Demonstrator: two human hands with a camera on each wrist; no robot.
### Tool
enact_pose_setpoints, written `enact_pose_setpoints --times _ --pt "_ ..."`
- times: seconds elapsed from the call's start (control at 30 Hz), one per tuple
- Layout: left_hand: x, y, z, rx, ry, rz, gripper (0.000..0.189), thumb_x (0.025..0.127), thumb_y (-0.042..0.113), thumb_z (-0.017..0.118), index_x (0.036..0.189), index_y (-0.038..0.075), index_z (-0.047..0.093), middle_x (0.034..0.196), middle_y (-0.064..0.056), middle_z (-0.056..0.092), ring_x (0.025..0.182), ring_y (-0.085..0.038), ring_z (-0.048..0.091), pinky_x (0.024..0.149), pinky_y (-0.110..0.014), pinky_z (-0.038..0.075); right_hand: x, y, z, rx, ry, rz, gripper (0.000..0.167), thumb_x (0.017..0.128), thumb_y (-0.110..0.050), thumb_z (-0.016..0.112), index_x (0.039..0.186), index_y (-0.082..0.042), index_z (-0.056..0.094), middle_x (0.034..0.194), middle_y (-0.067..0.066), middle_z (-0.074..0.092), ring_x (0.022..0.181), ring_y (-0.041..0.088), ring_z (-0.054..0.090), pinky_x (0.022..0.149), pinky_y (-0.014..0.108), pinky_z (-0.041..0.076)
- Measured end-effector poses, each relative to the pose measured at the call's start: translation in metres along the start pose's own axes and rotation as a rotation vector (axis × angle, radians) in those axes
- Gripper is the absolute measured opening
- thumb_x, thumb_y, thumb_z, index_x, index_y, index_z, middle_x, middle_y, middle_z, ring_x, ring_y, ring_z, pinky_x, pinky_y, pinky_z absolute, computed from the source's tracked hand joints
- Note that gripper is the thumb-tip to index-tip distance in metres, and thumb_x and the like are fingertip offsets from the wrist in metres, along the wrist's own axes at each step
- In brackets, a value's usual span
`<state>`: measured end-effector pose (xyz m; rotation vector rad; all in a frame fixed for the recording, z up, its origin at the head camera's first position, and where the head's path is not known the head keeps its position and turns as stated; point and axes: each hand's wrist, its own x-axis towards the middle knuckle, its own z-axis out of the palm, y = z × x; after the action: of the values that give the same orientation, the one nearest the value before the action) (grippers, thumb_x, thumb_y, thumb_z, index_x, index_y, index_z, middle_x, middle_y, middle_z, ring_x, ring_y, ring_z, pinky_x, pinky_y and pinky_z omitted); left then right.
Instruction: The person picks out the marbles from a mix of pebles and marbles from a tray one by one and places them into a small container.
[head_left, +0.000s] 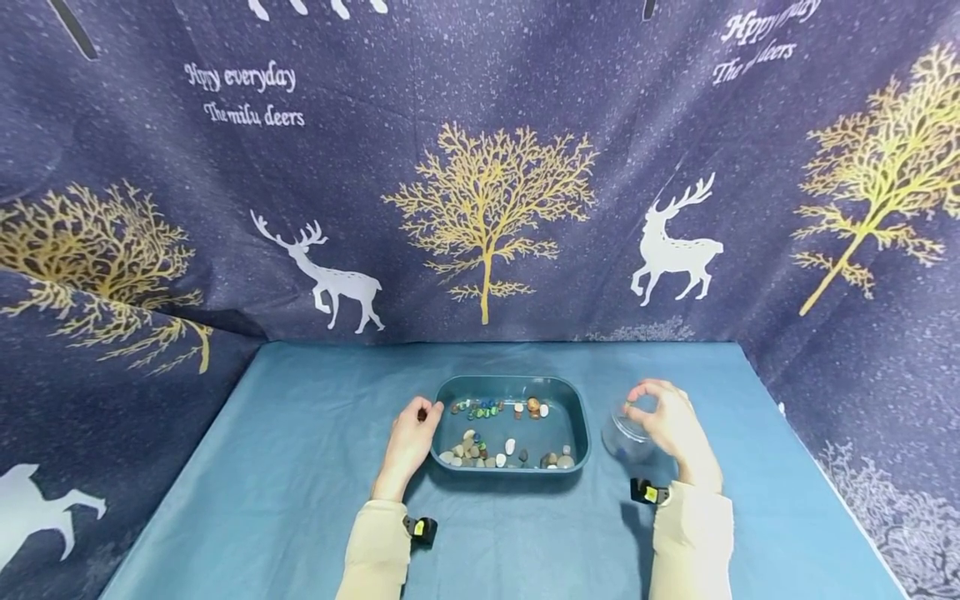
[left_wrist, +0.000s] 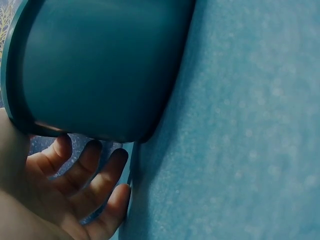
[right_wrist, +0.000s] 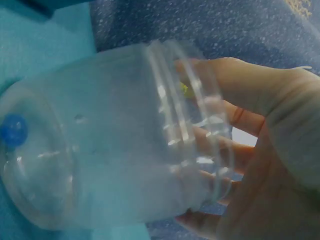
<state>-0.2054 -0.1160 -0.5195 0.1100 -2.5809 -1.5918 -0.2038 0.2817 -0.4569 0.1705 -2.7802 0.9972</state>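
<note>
On the table lies a dark teal tray holding glass marbles and pebbles. At its left end my left hand holds the rim; in the left wrist view the fingers curl along the outer wall and the thumb is mostly hidden. To the right stands a clear plastic jar with a blue marble at its bottom. My right hand is at the jar's mouth, pinching a small yellowish marble between thumb and finger, seen through the clear wall.
Blue cloth covers the table. Behind it hangs a dark blue curtain printed with deer and golden trees. Inside the tray, brown and white pieces sit right of the marbles, with more stones along the near side.
</note>
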Motion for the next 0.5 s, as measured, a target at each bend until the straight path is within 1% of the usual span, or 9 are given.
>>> enact_pose_setpoints --times 0.2,0.37,0.5 --pt "0.0 0.0 0.0 0.006 -0.002 -0.003 0.029 0.102 0.036 0.054 0.086 0.012 0.052 0.074 -0.004 0.048 0.064 -0.021 0.045 0.062 -0.035 0.037 -0.001 0.009 0.004 -0.017 -0.039 0.035 0.01 0.085 -0.016 0.075 0.089 -0.01 0.069 0.12 0.022 0.061 0.118 0.043 0.05 0.096 0.056 0.038" --pt "0.0 0.001 0.0 0.011 -0.002 -0.003 0.029 0.102 0.037 0.054 0.086 0.012 0.052 0.074 -0.003 0.048 0.064 -0.02 0.045 0.062 -0.034 0.036 -0.001 0.017 0.007 -0.013 -0.056 0.052 0.009 0.085 -0.016 0.074 0.089 -0.009 0.069 0.118 0.021 0.062 0.116 0.041 0.052 0.095 0.054 0.039" --pt "0.0 0.002 0.0 0.006 -0.001 -0.008 0.028 0.102 0.036 0.054 0.086 0.012 0.052 0.075 -0.004 0.048 0.065 -0.021 0.046 0.063 -0.035 0.037 -0.001 0.017 0.008 -0.022 -0.079 0.08 0.01 0.085 -0.018 0.074 0.09 -0.01 0.07 0.115 0.019 0.063 0.107 0.038 0.055 0.088 0.051 0.042"
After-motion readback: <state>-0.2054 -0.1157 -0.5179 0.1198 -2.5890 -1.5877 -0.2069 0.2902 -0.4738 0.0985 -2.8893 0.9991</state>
